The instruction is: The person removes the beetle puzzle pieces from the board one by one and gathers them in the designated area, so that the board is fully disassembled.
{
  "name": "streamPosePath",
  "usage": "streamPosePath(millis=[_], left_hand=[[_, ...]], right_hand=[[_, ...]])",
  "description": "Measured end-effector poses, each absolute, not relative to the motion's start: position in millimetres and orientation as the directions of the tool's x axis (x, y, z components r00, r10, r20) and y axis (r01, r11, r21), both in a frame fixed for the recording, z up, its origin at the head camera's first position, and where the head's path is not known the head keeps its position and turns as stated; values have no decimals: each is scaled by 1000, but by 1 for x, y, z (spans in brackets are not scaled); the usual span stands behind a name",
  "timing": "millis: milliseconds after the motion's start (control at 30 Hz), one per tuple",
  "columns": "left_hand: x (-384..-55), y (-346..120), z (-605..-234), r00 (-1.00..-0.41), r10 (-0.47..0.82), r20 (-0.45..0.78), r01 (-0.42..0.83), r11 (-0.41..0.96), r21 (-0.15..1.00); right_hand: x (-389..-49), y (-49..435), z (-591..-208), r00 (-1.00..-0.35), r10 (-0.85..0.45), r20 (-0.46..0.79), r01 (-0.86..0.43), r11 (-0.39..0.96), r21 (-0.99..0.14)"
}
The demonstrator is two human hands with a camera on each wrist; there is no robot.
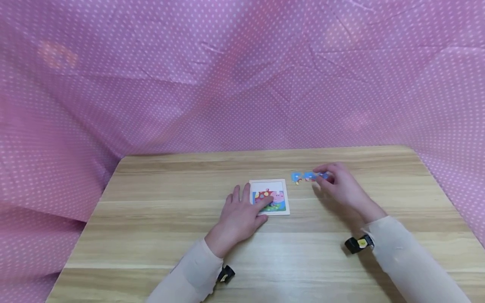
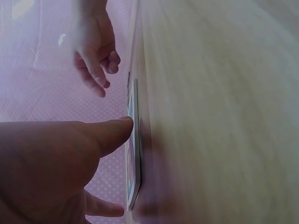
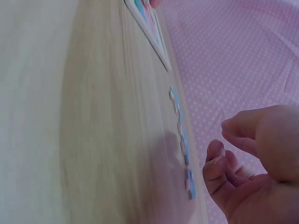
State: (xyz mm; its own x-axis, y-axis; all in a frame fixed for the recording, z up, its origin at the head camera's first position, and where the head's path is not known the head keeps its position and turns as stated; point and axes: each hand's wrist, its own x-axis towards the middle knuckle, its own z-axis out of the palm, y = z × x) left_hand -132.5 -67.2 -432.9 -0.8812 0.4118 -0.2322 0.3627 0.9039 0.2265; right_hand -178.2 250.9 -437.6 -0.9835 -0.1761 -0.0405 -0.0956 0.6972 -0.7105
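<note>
"Where are the loose pieces (image 1: 308, 176) found?"
"On the worktop (image 1: 151, 235), at two o'clock from the puzzle tray (image 1: 286, 205). Judged light, thin and stiff; best lifted by their edges."
"And the grip?"
"The left hand (image 1: 238, 212) is spread, partly over the puzzle tray. The right hand (image 1: 342, 187) is curved above the pieces; nothing is seen pinched."

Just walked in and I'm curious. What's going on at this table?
A picture puzzle sits partly assembled in its white frame, lower part filled, top bare. The person's left grip rests on it, while the right grip hovers over loose blue pieces, apparently holding nothing.
</note>
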Motion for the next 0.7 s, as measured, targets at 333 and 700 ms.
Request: streamPosePath(millis=[333, 700], left_hand=[[-130, -70, -434, -878, 419, -229, 377, 903, 207], [-129, -72, -436, -881, 419, -220, 382, 904, 195]], right_hand=[[-173, 233, -430, -976, -215, -20, -132, 667, -734], [-174, 208, -428, -960, -277, 30, -203, 623, -756]])
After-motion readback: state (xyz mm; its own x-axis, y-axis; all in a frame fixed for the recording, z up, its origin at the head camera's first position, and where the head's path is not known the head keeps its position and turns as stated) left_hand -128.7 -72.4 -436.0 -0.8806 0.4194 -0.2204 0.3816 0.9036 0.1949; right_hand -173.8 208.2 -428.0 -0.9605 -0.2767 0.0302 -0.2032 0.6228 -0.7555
